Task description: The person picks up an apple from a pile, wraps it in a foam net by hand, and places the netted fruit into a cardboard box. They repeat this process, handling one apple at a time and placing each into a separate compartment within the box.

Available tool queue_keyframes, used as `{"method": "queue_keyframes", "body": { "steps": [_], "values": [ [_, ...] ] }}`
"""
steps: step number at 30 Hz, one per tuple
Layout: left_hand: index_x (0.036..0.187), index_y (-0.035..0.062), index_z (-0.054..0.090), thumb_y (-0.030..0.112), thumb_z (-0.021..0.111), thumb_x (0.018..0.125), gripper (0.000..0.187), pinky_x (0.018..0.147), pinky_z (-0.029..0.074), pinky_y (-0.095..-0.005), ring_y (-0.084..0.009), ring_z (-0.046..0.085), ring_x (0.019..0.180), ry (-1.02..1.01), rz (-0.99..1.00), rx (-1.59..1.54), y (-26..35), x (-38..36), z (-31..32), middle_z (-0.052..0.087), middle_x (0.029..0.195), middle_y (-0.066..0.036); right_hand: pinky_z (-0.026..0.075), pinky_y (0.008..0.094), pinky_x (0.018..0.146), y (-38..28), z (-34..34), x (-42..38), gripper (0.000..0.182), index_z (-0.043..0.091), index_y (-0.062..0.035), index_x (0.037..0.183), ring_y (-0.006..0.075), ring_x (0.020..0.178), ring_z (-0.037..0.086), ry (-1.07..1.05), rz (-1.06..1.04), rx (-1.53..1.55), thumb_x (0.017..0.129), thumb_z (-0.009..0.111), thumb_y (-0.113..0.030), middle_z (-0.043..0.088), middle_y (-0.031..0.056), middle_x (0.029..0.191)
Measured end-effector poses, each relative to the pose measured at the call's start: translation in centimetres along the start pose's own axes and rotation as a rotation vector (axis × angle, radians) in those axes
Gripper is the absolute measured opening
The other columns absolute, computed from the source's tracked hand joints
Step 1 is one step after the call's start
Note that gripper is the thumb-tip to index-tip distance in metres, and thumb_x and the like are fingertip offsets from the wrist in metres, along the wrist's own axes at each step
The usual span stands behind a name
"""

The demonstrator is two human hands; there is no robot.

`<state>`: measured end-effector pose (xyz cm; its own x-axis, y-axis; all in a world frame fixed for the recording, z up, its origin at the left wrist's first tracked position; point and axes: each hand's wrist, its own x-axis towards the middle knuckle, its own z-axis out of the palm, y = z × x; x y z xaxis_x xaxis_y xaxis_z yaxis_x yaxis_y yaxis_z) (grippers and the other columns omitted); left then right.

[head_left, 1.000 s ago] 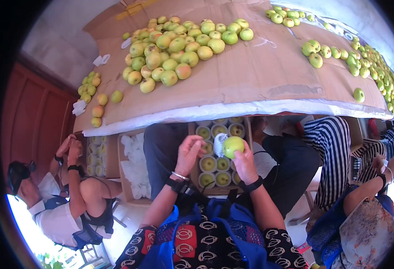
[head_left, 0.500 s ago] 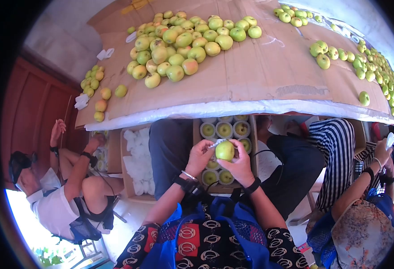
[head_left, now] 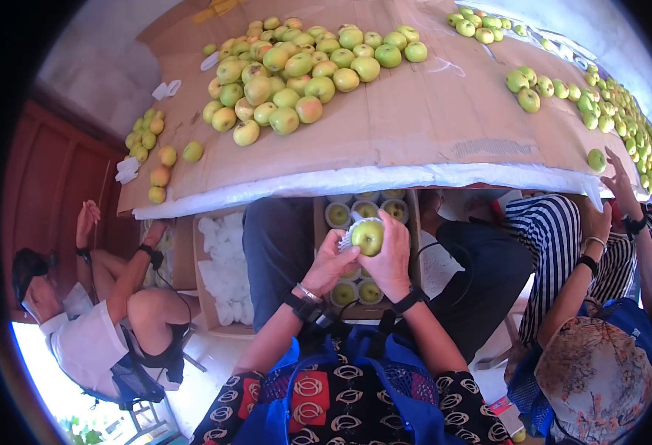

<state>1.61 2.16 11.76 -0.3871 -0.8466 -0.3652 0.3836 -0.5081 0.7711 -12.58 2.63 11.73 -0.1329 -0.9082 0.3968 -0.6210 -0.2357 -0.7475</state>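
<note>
A green apple (head_left: 368, 238) is held up between my two hands, with a white foam net (head_left: 347, 239) around its left side. My left hand (head_left: 331, 261) grips the net and the apple from the left. My right hand (head_left: 391, 256) has its fingers wrapped over the apple's right side. Just beneath and beyond the hands stands a cardboard box (head_left: 319, 241) holding rows of apples in foam nets (head_left: 338, 215); my hands and the held apple hide part of it.
A pile of apples (head_left: 285, 70) lies on the cardboard-covered table (head_left: 430, 122) ahead. Left of my knee, a box holds white foam nets (head_left: 225, 259). One person (head_left: 103, 334) sits at left; another, in a patterned hat (head_left: 597, 374), reaches toward an apple (head_left: 597, 160) at right.
The foam net now covers the apple's left side, and my right hand has turned over the apple. The person at right has stretched a hand up to the table.
</note>
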Motion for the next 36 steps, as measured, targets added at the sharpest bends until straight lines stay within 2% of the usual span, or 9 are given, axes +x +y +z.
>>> {"method": "queue_keyframes", "body": {
  "steps": [5,7,8,12,17,25,29,31,36],
  "values": [
    [0.108,0.0104,0.037,0.007,0.061,0.081,0.037,0.079,0.047,-0.0284,-0.013,0.053,0.094,0.163,0.098,-0.059,-1.3,0.4,-1.1,0.05,0.103,-0.004,0.039,0.0406,0.084,-0.8,1.9,0.0,0.075,0.04,-0.0036,0.12,0.0349,0.1,0.045,-0.12,-0.085,-0.146,0.055,0.076,-0.015,0.047,0.0179,0.107],
    [0.109,0.0109,0.036,0.007,0.064,0.078,0.042,0.079,0.047,-0.0275,-0.013,0.052,0.095,0.225,0.157,-0.084,-0.5,-0.1,-1.3,0.049,0.104,-0.004,0.041,0.0388,0.084,-2.2,0.9,0.6,0.071,0.04,-0.0033,0.122,0.0339,0.098,0.048,-0.087,-0.044,0.16,0.06,0.073,-0.013,0.048,0.0173,0.106],
    [0.111,0.0103,0.036,0.005,0.064,0.078,0.044,0.079,0.047,-0.0277,-0.0134,0.052,0.096,0.202,0.225,-0.086,0.6,-0.5,-0.7,0.049,0.105,-0.005,0.043,0.0336,0.083,-2.2,0.5,0.4,0.06,0.04,-0.0017,0.123,0.0252,0.1,0.05,-0.174,0.128,0.382,0.07,0.067,-0.008,0.05,0.0133,0.108],
    [0.118,0.0062,0.037,-0.001,0.063,0.075,0.051,0.085,0.044,-0.028,-0.0135,0.051,0.099,0.103,0.304,-0.057,0.7,-0.1,-1.4,0.049,0.11,-0.005,0.045,0.0237,0.08,0.1,0.8,0.9,0.032,0.047,0.0025,0.113,0.0104,0.095,0.052,-0.213,0.373,0.994,0.082,0.054,0.001,0.053,0.0045,0.1],
    [0.119,0.0035,0.04,-0.004,0.062,0.074,0.05,0.089,0.041,-0.0269,-0.0126,0.051,0.1,0.037,0.251,-0.139,1.1,-0.4,-1.7,0.049,0.112,-0.004,0.047,0.0227,0.069,-0.3,1.0,0.7,0.014,0.057,0.003,0.096,0.0107,0.079,0.056,-0.158,0.314,0.721,0.082,0.055,-0.001,0.054,0.0059,0.091],
    [0.126,0.0165,0.031,0.0,0.057,0.081,0.054,0.087,0.045,-0.039,-0.0178,0.048,0.108,0.079,0.226,-0.197,1.1,-0.8,-2.6,0.047,0.118,-0.004,0.044,0.0257,0.062,-2.0,1.9,0.5,0.01,0.058,-0.0003,0.088,0.0161,0.07,0.056,-0.073,0.06,0.437,0.078,0.058,-0.001,0.056,0.0085,0.082],
    [0.126,0.0142,0.031,-0.001,0.054,0.082,0.052,0.088,0.045,-0.0365,-0.0183,0.049,0.108,0.102,0.216,-0.197,0.8,-0.4,-2.9,0.047,0.118,-0.005,0.044,0.029,0.062,-3.1,1.9,0.1,0.013,0.06,-0.0024,0.087,0.0221,0.071,0.055,-0.13,-0.04,0.379,0.074,0.059,0.0,0.056,0.0094,0.081],
    [0.123,0.01,0.032,-0.008,0.052,0.079,0.052,0.085,0.046,-0.032,-0.0166,0.05,0.104,0.151,0.262,-0.239,0.8,-0.2,-2.6,0.048,0.114,-0.007,0.045,0.0289,0.064,-3.4,1.8,0.0,0.017,0.059,-0.0017,0.088,0.0228,0.073,0.056,-0.151,-0.288,0.245,0.072,0.06,0.003,0.057,0.0099,0.082],
    [0.121,0.0067,0.034,-0.011,0.051,0.075,0.052,0.087,0.045,-0.0312,-0.0171,0.051,0.104,0.146,0.392,-0.152,0.8,0.2,-3.1,0.049,0.113,-0.008,0.044,0.0294,0.062,-2.8,1.7,-1.4,0.022,0.059,-0.0018,0.088,0.0225,0.073,0.056,-0.211,-0.248,0.248,0.067,0.066,0.0,0.057,0.0088,0.08]
  ]
}}
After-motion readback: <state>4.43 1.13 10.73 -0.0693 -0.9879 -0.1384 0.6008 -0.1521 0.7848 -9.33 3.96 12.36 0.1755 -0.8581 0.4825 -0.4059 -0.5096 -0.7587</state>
